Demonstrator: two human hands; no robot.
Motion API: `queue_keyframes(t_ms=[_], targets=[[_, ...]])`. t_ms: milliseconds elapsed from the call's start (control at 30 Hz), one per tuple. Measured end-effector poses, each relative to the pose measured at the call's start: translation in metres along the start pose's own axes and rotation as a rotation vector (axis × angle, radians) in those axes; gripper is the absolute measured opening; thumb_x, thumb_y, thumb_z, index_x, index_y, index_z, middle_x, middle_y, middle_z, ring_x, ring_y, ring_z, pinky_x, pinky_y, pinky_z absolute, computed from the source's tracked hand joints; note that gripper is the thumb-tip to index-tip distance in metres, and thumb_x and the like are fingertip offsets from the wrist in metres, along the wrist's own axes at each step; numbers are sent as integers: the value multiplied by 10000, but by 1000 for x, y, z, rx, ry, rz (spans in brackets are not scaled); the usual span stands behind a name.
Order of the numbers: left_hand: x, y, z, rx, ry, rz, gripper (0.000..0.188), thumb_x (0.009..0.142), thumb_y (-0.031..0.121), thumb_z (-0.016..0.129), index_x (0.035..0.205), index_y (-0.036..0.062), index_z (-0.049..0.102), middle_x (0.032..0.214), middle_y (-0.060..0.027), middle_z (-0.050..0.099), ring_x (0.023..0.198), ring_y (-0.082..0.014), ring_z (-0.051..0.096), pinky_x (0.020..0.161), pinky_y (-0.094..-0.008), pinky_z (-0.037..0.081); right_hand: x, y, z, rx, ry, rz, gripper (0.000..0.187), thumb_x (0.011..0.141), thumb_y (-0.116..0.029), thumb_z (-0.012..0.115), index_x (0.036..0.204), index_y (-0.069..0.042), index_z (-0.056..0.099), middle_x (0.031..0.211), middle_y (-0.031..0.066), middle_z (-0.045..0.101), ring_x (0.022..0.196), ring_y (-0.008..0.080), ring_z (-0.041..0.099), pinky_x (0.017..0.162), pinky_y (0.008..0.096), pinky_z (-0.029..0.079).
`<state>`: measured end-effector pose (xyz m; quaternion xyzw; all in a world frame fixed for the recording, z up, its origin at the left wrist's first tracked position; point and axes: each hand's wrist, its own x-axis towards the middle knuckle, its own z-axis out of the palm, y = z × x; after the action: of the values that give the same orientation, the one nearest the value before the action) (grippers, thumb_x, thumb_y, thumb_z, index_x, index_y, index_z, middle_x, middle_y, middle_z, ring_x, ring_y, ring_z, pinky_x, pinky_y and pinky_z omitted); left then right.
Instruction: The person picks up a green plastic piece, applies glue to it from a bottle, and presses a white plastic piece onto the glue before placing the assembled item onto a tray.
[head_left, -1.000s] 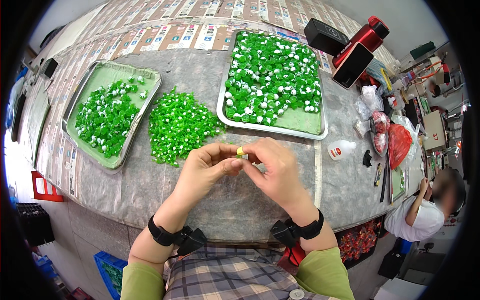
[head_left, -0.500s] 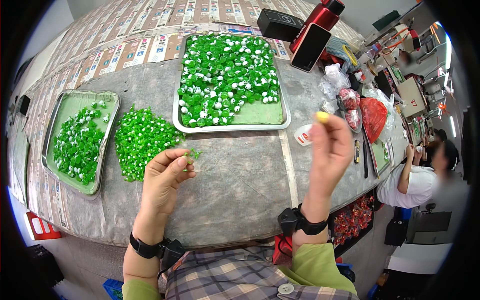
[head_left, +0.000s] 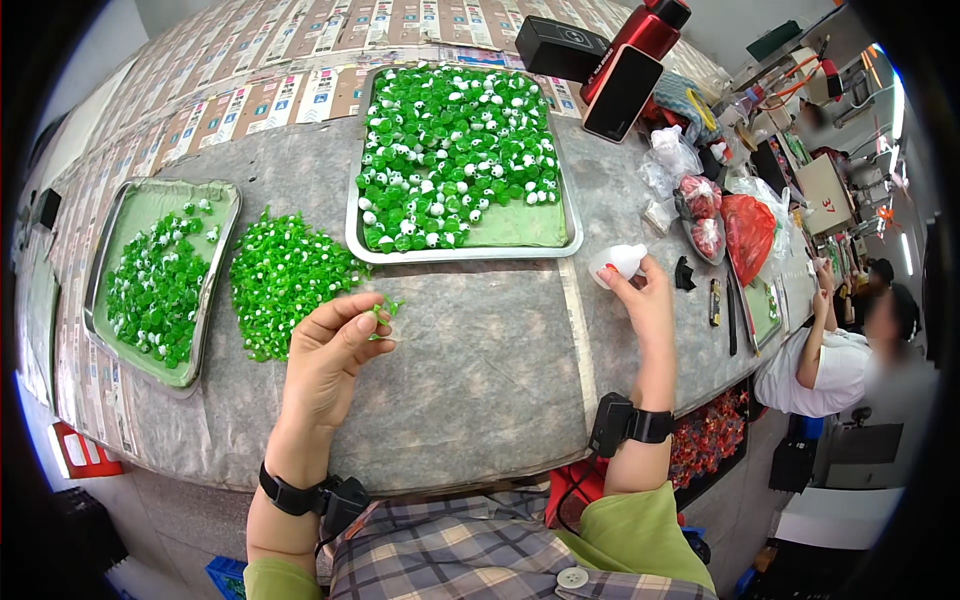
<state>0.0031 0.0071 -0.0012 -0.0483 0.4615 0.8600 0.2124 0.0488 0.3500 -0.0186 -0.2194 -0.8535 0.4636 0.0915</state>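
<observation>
My left hand is closed in a pinch on a small green plastic piece, which pokes out past the fingertips. Farther right, my right hand has its thumb and fingers closed round a small white squeeze bottle with a red mark. Left of my left hand lies a heap of small green plastic pieces with white bits among them. Beyond my hands, a large metal tray holds many green pieces with white, black-spotted balls.
A smaller metal tray with similar green pieces stands at the left. At the far right are a red bottle, a phone, a black box and a red bag. A lighter lies right of my right hand. Another person sits at right.
My right hand has come down and grasped the white bottle, which lay on the table before. The small yellow thing at its fingertips no longer shows. My left hand has hardly moved.
</observation>
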Motion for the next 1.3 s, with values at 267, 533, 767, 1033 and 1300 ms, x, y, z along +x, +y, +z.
queue_keyframes(t_ms=[267,533,767,1033,1300], targets=[[-2,1,-5,-9,-60,-30,171,752,80,575,912,24,568,806,-66,585,711,-128,565,656,-255,483,-30,-104,35,483,36,-309,347,733,-104,607,1020,25,461,925,83,551,809,115,527,737,226,411],[0,1,-8,-131,-99,-63,107,748,96,584,832,40,550,753,-41,569,686,-113,560,639,-254,484,-52,-145,65,682,-18,-503,478,591,-259,745,895,-11,473,764,10,527,716,62,508,610,170,391],[1,-2,-12,-176,-111,-83,99,748,83,580,834,41,551,726,-29,559,656,-109,557,616,-247,491,-61,-145,87,628,77,-675,445,539,-254,775,800,-22,498,733,17,493,607,82,492,514,203,382],[0,0,-8,-177,-109,-90,106,745,81,583,836,40,549,717,-33,559,650,-111,557,614,-247,491,-66,-145,86,382,-17,-745,378,563,-211,764,777,-18,519,711,46,524,590,110,527,496,207,401],[0,0,-8,-173,-112,-91,95,749,82,578,830,40,548,716,-34,559,649,-111,556,616,-246,489,-66,-145,89,410,-30,-717,359,577,-195,755,784,-16,523,712,47,532,598,115,537,497,210,409]])
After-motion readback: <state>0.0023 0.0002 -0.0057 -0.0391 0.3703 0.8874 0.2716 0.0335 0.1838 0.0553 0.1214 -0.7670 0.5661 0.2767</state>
